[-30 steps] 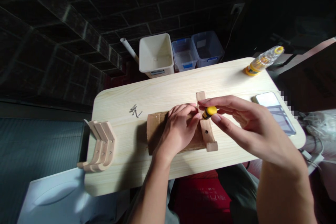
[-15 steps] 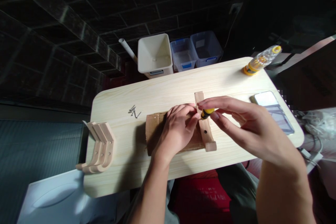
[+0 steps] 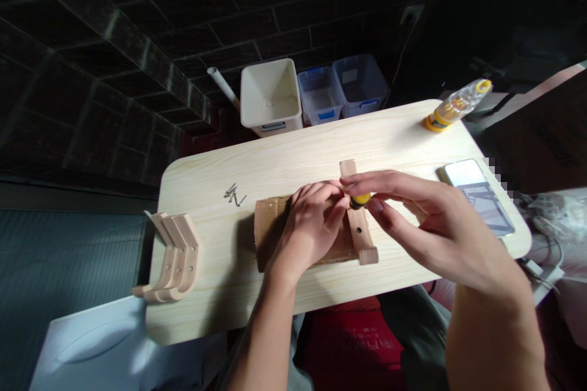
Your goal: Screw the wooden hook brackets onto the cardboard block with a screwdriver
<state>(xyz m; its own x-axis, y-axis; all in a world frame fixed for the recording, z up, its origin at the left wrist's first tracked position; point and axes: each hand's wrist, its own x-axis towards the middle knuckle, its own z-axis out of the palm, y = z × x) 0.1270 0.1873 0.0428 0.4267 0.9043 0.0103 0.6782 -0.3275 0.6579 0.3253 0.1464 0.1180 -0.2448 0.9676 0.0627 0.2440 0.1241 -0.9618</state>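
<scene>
My left hand (image 3: 308, 226) lies over a brown cardboard-covered block (image 3: 266, 229), its fingers reaching across the far edge and its thumb beside a wooden hook (image 3: 360, 233). The hook lies across the block's right end, with a dark hole or screw head showing in its near part. My right hand (image 3: 419, 211) pinches the yellow and black handle of a short screwdriver (image 3: 361, 200) between thumb and fingers. The screwdriver stands over the middle of the hook; its tip is hidden. Several loose screws (image 3: 235, 194) lie on the table left of the block.
More wooden hooks (image 3: 178, 256) stand together at the left end of the table (image 3: 215, 156). A clear bit case with a yellow base (image 3: 452, 109) stands at the back right, and a phone (image 3: 479, 195) lies near the right edge. Beyond the table are a white bin (image 3: 270, 95) and two clear tubs (image 3: 321, 95).
The screwdriver handle has turned and tilted slightly, and my right fingertips have shifted a little to the left with it. My left hand and the block have stayed in place.
</scene>
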